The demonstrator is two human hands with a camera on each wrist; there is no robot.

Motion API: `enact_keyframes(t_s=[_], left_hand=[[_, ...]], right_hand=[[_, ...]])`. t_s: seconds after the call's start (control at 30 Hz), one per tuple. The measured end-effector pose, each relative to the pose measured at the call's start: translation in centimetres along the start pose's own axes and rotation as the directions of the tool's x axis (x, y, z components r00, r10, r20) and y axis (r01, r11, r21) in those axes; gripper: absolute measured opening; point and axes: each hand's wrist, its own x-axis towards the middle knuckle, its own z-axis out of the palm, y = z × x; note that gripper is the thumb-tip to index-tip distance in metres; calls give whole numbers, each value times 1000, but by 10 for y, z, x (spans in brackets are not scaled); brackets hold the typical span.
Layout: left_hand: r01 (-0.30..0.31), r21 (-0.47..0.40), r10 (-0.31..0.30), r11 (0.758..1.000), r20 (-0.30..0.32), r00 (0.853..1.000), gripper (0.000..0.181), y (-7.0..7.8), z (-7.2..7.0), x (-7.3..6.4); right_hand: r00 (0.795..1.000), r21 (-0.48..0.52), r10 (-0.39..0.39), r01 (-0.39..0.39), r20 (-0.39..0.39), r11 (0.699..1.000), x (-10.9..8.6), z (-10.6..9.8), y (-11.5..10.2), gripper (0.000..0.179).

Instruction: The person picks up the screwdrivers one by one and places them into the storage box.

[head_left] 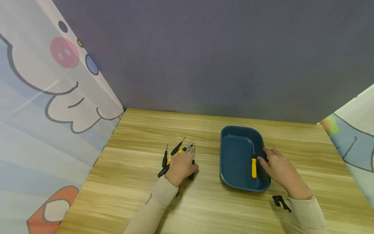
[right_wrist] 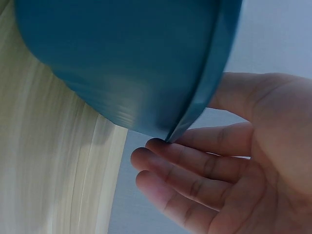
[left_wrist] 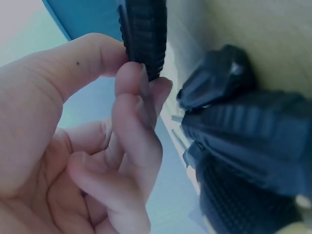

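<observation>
Screwdriver [head_left: 191,175], black-handled, pinched between thumb and fingertips of the left hand [head_left: 180,165], beside other tools [head_left: 165,160] left of the blue tub [head_left: 235,159]. Seemingly at the picking-up step; likely to need a lift next, clear of neighbouring handles. Held with left forearm [head_left: 155,203] slanting in from the near side, back of hand upward. Clasping the tub's right rim with the right hand [head_left: 279,167], thumb inside, fingers outside.

Behind the left hand [head_left: 181,166] runs a pale cream sleeve [head_left: 151,208], dark lettering [head_left: 148,199] (too small to read) near its cuff; behind the right hand [head_left: 281,169], a matching sleeve [head_left: 309,214], a small black piece [head_left: 277,200] beside it.
</observation>
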Motion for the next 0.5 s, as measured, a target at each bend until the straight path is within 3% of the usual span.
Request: enact_keyframes(t_s=[0.2, 0.5], left_hand=[[-31, -86, 29, 996, -25, 999, 48, 2, -8, 0], [-94, -104, 89, 990, -53, 995, 52, 17, -29, 10]], right_hand=[[1000, 1, 0, 0, -2, 1000, 0, 0, 0, 47], [1000, 3, -8, 8, -19, 1000, 0, 0, -2, 47]])
